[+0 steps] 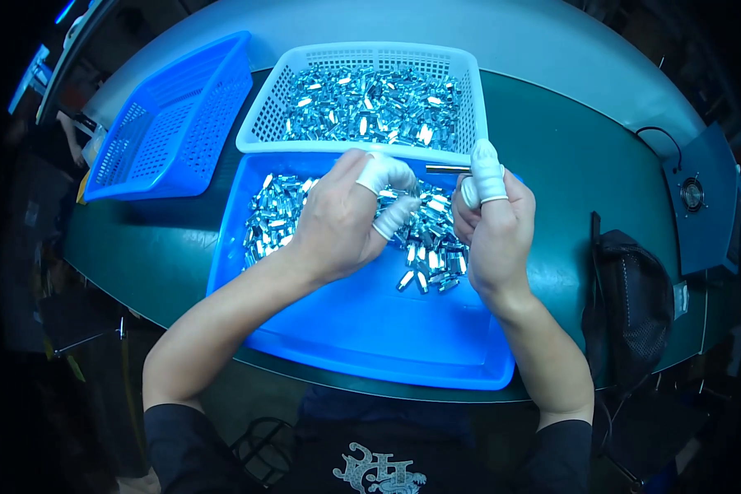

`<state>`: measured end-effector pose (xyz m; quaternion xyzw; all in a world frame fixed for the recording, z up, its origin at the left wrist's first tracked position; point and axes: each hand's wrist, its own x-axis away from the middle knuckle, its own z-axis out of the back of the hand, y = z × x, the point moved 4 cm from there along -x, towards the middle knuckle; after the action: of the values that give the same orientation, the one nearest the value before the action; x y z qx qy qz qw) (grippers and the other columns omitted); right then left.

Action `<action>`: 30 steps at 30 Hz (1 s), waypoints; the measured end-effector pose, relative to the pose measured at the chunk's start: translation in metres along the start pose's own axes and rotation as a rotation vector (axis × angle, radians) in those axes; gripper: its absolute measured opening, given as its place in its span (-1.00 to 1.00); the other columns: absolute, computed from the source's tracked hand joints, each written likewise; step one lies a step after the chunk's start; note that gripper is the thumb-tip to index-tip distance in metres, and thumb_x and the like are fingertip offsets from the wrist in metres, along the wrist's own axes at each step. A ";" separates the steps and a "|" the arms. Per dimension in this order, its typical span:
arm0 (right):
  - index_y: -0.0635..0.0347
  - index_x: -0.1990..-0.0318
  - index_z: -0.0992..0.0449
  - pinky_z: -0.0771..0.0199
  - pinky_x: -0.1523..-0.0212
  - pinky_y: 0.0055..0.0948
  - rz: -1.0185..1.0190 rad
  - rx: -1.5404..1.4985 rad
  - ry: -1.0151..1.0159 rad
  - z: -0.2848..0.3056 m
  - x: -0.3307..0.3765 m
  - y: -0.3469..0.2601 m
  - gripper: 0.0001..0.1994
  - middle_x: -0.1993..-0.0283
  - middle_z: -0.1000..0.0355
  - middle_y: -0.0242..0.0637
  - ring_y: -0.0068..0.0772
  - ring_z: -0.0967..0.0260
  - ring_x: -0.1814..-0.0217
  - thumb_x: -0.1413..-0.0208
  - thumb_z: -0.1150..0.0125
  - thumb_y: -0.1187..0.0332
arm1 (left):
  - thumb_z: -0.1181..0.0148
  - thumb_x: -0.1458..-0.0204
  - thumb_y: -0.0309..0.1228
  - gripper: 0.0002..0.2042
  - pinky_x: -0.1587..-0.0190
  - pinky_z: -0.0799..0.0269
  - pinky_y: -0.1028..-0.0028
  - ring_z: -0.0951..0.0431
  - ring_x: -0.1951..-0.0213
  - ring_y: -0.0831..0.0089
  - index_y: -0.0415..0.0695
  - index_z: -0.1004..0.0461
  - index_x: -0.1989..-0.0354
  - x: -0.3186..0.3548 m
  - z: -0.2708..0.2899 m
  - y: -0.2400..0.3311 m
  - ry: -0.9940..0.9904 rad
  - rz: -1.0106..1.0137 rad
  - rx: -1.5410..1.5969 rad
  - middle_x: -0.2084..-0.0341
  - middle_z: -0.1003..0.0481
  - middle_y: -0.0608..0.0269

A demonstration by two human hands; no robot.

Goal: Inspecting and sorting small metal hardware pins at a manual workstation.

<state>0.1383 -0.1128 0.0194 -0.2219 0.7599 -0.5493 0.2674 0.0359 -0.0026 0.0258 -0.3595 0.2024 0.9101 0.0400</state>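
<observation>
My right hand (500, 218) is closed around a thin, shiny metal rod (447, 170), whose free end points left. White finger covers wrap the thumb and forefinger of both hands. To its left, my left hand (337, 212) curls thumb and forefinger toward each other. Whatever lies between those tips is too small to tell from the metal behind. Below both hands stands a blue tray (370, 329), with small shiny metal fittings (276, 216) heaped over its far half. Some loose fittings (422, 267) lie at the near edge of the heap.
Behind the tray, a white perforated basket (259, 132) is full of similar metal pieces. A blue perforated basket (160, 148) stands tilted at the far left. On the green table's right are a dark mesh bag (632, 309) and a blue box with a fan (704, 206).
</observation>
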 end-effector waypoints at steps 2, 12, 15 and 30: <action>0.10 0.61 -0.20 0.23 0.76 -0.65 -0.015 -0.022 0.005 0.001 -0.001 0.000 -0.60 0.74 0.01 -0.56 -0.78 0.20 0.75 -0.28 0.17 0.15 | -0.20 0.05 -0.50 -0.81 0.30 -0.36 0.41 -0.46 0.34 0.26 -0.20 -0.35 0.28 -0.007 -0.001 0.000 0.040 0.067 0.021 0.37 -0.46 0.16; 0.16 0.54 -0.26 0.22 0.76 -0.67 -0.081 -0.017 -0.018 0.002 -0.001 0.003 -0.62 0.75 -0.03 -0.55 -0.79 0.16 0.76 -0.27 0.15 0.14 | -0.17 -0.03 -0.51 -0.79 0.23 -0.39 0.56 -0.47 0.24 0.56 -0.23 -0.35 0.17 0.007 0.000 -0.006 0.097 0.512 0.595 0.31 -0.45 0.24; 0.15 0.56 -0.24 0.21 0.75 -0.67 -0.069 0.015 -0.023 -0.002 -0.001 0.003 -0.62 0.75 -0.02 -0.55 -0.79 0.16 0.75 -0.27 0.16 0.15 | -0.21 0.03 -0.55 -0.79 0.25 -0.39 0.57 -0.46 0.29 0.55 -0.21 -0.44 0.19 0.004 0.005 -0.005 0.054 0.397 0.473 0.36 -0.44 0.26; 0.08 0.63 -0.17 0.22 0.74 -0.66 -0.084 0.205 -0.140 -0.008 0.004 0.004 -0.59 0.75 0.02 -0.58 -0.78 0.18 0.74 -0.29 0.18 0.16 | -0.27 0.07 -0.49 -0.82 0.38 -0.40 0.53 -0.50 0.46 0.52 -0.24 -0.51 0.27 0.007 0.013 -0.008 0.024 0.452 0.538 0.46 -0.55 0.21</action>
<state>0.1300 -0.1081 0.0165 -0.2628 0.6694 -0.6181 0.3175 0.0242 0.0099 0.0270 -0.2926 0.5098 0.8058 -0.0715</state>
